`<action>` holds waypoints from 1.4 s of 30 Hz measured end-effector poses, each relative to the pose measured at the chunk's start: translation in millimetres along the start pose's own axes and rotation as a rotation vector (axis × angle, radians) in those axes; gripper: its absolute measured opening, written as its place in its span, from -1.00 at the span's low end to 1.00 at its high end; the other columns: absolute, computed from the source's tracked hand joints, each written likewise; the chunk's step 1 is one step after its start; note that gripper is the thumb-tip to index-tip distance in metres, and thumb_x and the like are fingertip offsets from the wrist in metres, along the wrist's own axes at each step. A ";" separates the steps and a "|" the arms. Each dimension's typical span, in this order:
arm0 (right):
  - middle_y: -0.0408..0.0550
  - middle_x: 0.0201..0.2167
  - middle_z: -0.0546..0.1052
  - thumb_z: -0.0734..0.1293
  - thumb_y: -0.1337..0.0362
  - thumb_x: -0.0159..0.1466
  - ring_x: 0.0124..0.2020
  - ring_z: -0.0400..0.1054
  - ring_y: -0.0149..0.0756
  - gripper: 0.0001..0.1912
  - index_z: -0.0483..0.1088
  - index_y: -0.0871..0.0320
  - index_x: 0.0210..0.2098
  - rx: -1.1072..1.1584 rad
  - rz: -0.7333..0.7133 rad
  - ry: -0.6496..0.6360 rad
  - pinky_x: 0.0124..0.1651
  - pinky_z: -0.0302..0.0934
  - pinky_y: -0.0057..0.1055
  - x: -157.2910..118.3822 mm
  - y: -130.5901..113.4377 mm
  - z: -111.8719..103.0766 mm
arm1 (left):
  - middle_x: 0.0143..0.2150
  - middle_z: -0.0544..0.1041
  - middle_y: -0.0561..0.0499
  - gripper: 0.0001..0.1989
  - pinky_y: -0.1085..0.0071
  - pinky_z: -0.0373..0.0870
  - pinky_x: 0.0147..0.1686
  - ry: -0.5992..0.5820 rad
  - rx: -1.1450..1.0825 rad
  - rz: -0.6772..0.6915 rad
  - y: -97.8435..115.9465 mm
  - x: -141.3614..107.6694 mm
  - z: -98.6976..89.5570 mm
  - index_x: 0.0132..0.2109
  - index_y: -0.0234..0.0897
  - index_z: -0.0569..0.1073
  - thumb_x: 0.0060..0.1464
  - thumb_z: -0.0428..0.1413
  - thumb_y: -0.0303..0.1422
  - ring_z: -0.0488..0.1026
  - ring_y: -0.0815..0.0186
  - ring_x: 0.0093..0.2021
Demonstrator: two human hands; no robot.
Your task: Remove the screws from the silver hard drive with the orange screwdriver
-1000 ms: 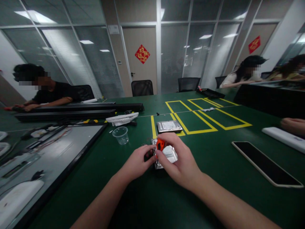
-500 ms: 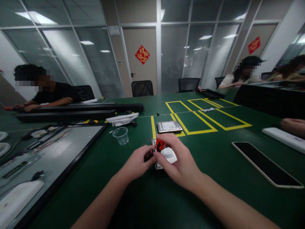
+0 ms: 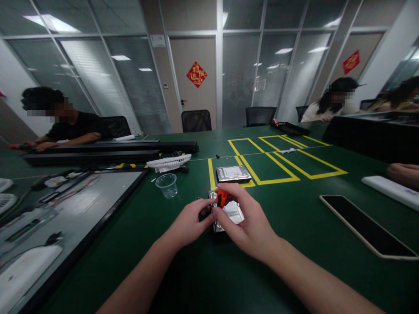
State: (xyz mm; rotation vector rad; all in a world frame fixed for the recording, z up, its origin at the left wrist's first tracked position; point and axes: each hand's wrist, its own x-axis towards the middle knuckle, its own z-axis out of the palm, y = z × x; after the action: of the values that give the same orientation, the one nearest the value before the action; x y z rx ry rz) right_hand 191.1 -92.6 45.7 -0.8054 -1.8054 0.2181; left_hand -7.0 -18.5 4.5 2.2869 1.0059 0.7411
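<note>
drives [image 3: 233,173] [image 3: 235,213], two; right hand [image 3: 247,216] pinching one orange tool [image 3: 222,198]; left hand [image 3: 188,220] part-curled, grasp unclear.

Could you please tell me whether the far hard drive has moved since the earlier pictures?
No; the far hard drive keeps its place beside the yellow tape, with no visible shift either way.

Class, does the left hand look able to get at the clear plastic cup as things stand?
Probably yes: only green table shows between the left hand and the clear plastic cup. The hand is close by the orange tool, though, so it would likely have to leave that first.
</note>
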 end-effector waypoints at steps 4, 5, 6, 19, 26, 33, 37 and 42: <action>0.03 0.05 0.51 0.40 0.36 0.42 0.06 0.47 -0.19 -0.56 0.35 0.02 0.25 -0.031 -0.048 0.026 0.13 0.45 -0.21 4.6 -0.2 -0.2 | -0.03 0.62 -0.12 -0.73 0.21 0.47 0.00 -0.009 -0.024 0.012 -1.6 0.0 0.7 0.09 -0.26 0.59 0.35 0.18 -0.25 0.55 0.10 -0.07; 0.03 0.04 0.51 0.40 0.37 0.42 0.05 0.47 -0.19 -0.57 0.36 0.03 0.24 -0.033 -0.047 0.031 0.13 0.45 -0.21 5.0 -0.6 -0.2 | -0.04 0.62 -0.11 -0.72 0.21 0.47 0.00 -0.010 -0.019 0.010 -2.2 0.0 1.0 0.10 -0.25 0.59 0.35 0.18 -0.25 0.55 0.10 -0.07; 0.03 0.04 0.51 0.39 0.38 0.42 0.04 0.47 -0.20 -0.58 0.37 0.04 0.24 -0.034 -0.044 0.030 0.12 0.45 -0.22 4.9 -1.1 -0.3 | -0.05 0.62 -0.11 -0.72 0.22 0.47 -0.01 -0.010 -0.014 0.007 -2.7 -0.1 1.4 0.12 -0.25 0.58 0.35 0.18 -0.25 0.55 0.11 -0.08; 0.04 0.06 0.50 0.40 0.37 0.41 0.07 0.47 -0.21 -0.56 0.39 0.04 0.25 -0.003 -0.059 0.026 0.13 0.45 -0.25 2.7 -0.3 -0.7 | 0.02 0.62 -0.12 -0.71 0.20 0.47 0.02 -0.008 -0.025 0.009 -2.5 0.2 1.1 0.12 -0.24 0.59 0.34 0.19 -0.25 0.56 0.09 -0.05; 0.04 0.14 0.58 0.35 0.44 0.40 0.09 0.53 -0.20 -0.43 0.27 0.02 0.36 0.020 -0.030 0.011 0.17 0.46 -0.21 -1.3 -1.8 -0.4 | 0.02 0.63 -0.11 -0.71 0.23 0.47 -0.02 0.001 -0.007 -0.002 -3.5 -0.3 2.3 0.13 -0.24 0.58 0.33 0.19 -0.28 0.56 0.11 -0.07; 0.02 0.05 0.54 0.42 0.36 0.40 0.00 0.50 -0.22 -0.52 0.31 0.04 0.27 -0.021 -0.031 0.026 0.09 0.46 -0.25 0.4 -0.4 -0.8 | 0.04 0.63 -0.13 -0.73 0.22 0.47 0.01 -0.003 -0.015 0.004 -1.8 0.2 1.0 0.09 -0.25 0.60 0.34 0.19 -0.26 0.57 0.10 -0.05; 0.00 0.01 0.51 0.42 0.38 0.40 0.01 0.47 -0.23 -0.57 0.36 0.04 0.23 -0.019 -0.063 0.047 0.09 0.44 -0.27 3.9 -2.0 -1.1 | 0.03 0.63 -0.12 -0.71 0.21 0.47 0.05 0.007 -0.031 0.025 -3.9 0.0 2.1 0.12 -0.23 0.59 0.33 0.20 -0.27 0.57 0.09 -0.02; 0.00 0.04 0.54 0.33 0.46 0.41 0.00 0.48 -0.25 -0.49 0.31 0.05 0.30 -0.001 -0.055 0.013 0.10 0.43 -0.26 2.7 -4.7 -1.1 | 0.01 0.64 -0.14 -0.72 0.18 0.47 0.02 0.006 0.003 0.003 -3.5 0.0 2.1 0.11 -0.26 0.59 0.33 0.19 -0.27 0.57 0.07 -0.03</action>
State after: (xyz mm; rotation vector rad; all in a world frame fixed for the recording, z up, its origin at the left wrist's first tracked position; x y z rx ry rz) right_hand 189.6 -94.8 50.6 -0.7547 -1.8129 0.1755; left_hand -7.3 -17.0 0.7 2.2908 1.0072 0.7487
